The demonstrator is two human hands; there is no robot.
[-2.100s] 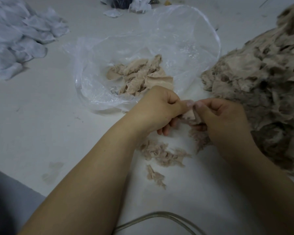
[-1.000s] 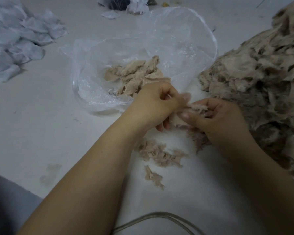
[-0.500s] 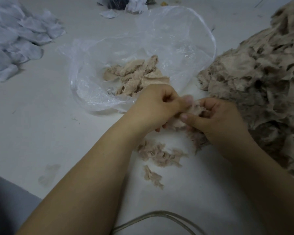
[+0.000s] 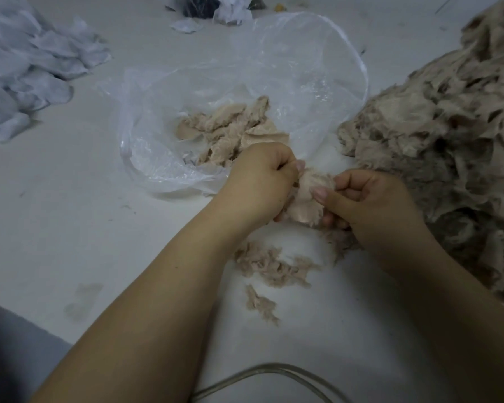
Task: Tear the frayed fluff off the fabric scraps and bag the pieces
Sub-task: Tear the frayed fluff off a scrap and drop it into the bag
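A beige fabric scrap (image 4: 307, 199) is held between both hands just in front of the bag. My left hand (image 4: 259, 181) grips its left edge with curled fingers. My right hand (image 4: 367, 199) pinches its right side, thumb laid across the cloth. A clear plastic bag (image 4: 317, 77) lies open behind them, with several beige pieces (image 4: 230, 129) inside. Torn fluff (image 4: 269, 266) lies on the table below my hands, and a smaller tuft (image 4: 261, 305) sits nearer to me.
A big heap of beige frayed scraps (image 4: 454, 135) fills the right side. A pile of pale blue-white fabric (image 4: 24, 68) lies at the far left. Dark and white clutter (image 4: 216, 5) sits at the far edge. A clear tube (image 4: 262, 370) curves near the front edge.
The hands have turned and bunched the scrap between them. The right thumb now lies over a broader fold of cloth. Bag, fluff and heap have not moved.
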